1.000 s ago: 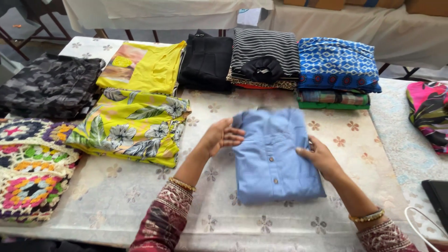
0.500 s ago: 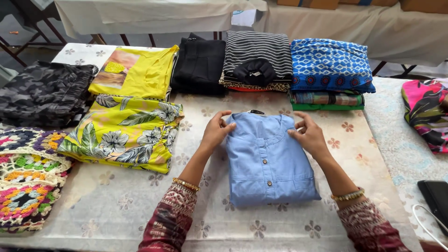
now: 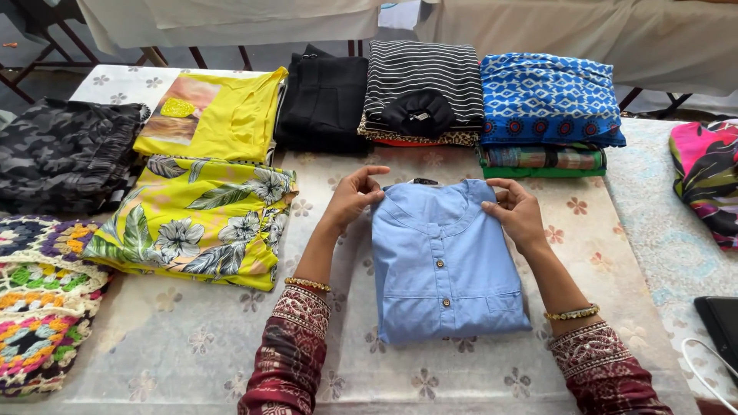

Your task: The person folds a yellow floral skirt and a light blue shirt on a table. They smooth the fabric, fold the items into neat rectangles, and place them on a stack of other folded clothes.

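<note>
My table [image 3: 192, 346], covered in a pale flower-printed plastic cloth, carries a folded light-blue buttoned shirt [image 3: 442, 269] at centre, a yellow floral garment [image 3: 200, 219] to its left, and black [image 3: 323, 100], striped [image 3: 423, 77] and blue-patterned [image 3: 550, 96] folded stacks along the top.

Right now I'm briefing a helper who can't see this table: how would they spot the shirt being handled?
On the floral table cover, look at the near middle, between the left hand and right hand. The shirt lies folded there, with buttons down its front. It is the only plain light-blue piece; its neighbours are patterned, yellow or black.
</note>
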